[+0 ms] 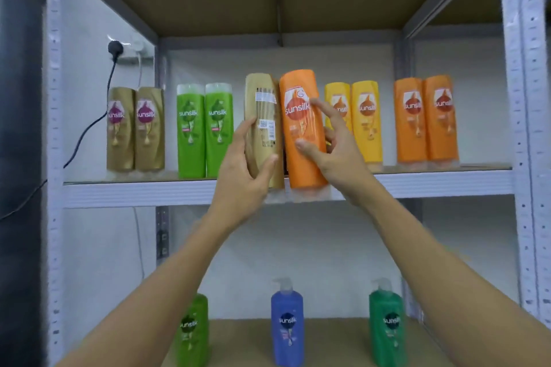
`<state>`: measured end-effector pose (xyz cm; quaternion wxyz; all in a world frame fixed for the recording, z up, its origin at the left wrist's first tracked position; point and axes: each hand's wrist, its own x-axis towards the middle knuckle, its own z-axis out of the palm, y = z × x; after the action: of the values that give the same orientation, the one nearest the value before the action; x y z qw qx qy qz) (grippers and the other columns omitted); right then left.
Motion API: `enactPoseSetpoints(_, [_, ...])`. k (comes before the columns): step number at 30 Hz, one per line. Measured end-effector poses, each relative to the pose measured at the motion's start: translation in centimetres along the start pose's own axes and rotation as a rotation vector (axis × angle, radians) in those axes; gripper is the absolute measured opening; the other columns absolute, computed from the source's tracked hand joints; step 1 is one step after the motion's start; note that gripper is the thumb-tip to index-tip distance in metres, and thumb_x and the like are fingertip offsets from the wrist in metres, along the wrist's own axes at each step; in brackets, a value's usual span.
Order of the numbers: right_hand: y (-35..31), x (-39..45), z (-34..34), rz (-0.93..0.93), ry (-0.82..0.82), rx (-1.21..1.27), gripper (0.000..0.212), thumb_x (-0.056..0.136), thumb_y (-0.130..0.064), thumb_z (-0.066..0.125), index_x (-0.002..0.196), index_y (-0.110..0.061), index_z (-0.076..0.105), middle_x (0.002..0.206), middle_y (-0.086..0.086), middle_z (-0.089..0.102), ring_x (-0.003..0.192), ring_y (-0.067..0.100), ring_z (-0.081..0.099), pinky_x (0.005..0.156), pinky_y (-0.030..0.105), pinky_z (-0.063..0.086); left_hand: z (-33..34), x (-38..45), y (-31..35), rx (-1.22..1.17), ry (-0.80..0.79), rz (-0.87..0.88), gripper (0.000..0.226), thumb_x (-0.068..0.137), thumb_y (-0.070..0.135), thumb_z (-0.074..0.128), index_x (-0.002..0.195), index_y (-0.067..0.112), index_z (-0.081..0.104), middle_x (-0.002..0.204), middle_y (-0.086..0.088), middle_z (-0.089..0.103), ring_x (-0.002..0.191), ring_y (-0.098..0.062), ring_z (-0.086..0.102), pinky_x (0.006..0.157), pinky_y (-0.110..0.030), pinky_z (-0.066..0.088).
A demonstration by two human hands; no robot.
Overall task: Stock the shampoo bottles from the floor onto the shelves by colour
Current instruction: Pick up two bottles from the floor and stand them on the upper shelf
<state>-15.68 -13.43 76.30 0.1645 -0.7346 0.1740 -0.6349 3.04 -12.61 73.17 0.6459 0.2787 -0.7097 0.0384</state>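
A grey metal shelving unit (520,98) fills the view, and its middle shelf (137,192) runs from 9 to 3 o'clock. Along that shelf, pairs of bottles are stood upright: two gold bottles (135,129) at 9 o'clock, two green bottles (204,131) just beside them, two yellow bottles (362,122) right of centre, and two orange bottles (426,121) at 3 o'clock. On the lower shelf (244,340), at 6 o'clock, three pump bottles are seen: a light green one (190,329), a blue one (287,328) and a dark green one (387,331). At centre, a gold bottle (262,110) is held with its back label facing out by the left hand (244,176), whose grip is closed around its lower body. Just beside it, touching, an orange bottle (301,125) is held by the right hand (337,149), thumb pressed on the front, index finger lifted. Both held bottles are seen in front of the middle shelf's front edge.
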Motion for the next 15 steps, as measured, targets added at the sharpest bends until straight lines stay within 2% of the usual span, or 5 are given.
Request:
enactPoseSetpoints(4, [0.4,4.6,-0.4,-0.043,0.023,-0.03,0.067,0.095,-0.017,0.07,0.147,-0.04,0.035,0.142,-0.003,0.049,0.121,0.011,0.059,0.085,0.027,0.059,0.9,4.7,-0.9,0.042,0.036,0.051,0.069,0.093,0.023,0.067,0.151,0.031,0.029,0.141,0.0,0.054,0.124,-0.017,0.058,0.104,-0.045,0.051])
enactPoseSetpoints(9, [2.1,7.1,0.0,-0.066,0.043,-0.023,0.068,0.095,-0.013,0.069,0.149,-0.036,0.034,0.14,-0.007,0.046,0.116,0.005,0.057,0.076,0.014,0.055,1.7,7.1,-2.8,0.036,0.052,0.019,0.072,0.092,0.018,0.071,0.149,0.033,0.03,0.13,-0.004,0.062,0.112,-0.017,0.065,0.096,-0.045,0.055])
enactPoseSetpoints(12, [4.2,6.8,0.1,-0.071,0.042,-0.006,0.069,0.095,-0.014,0.069,0.15,-0.036,0.034,0.14,-0.01,0.046,0.121,0.008,0.058,0.081,0.018,0.057,2.3,6.6,-4.1,0.059,0.035,0.012,0.073,0.093,0.017,0.071,0.151,0.032,0.028,0.136,-0.002,0.058,0.119,-0.016,0.061,0.101,-0.041,0.052])
enactPoseSetpoints(15, [5.6,6.5,0.1,-0.056,0.041,-0.009,0.071,0.096,-0.022,0.069,0.151,-0.042,0.029,0.146,-0.01,0.043,0.127,0.011,0.054,0.089,0.025,0.059,2.7,6.4,-5.2,0.039,0.037,-0.012,0.076,0.093,0.021,0.07,0.151,0.038,0.024,0.143,-0.002,0.053,0.127,-0.018,0.057,0.104,-0.043,0.051])
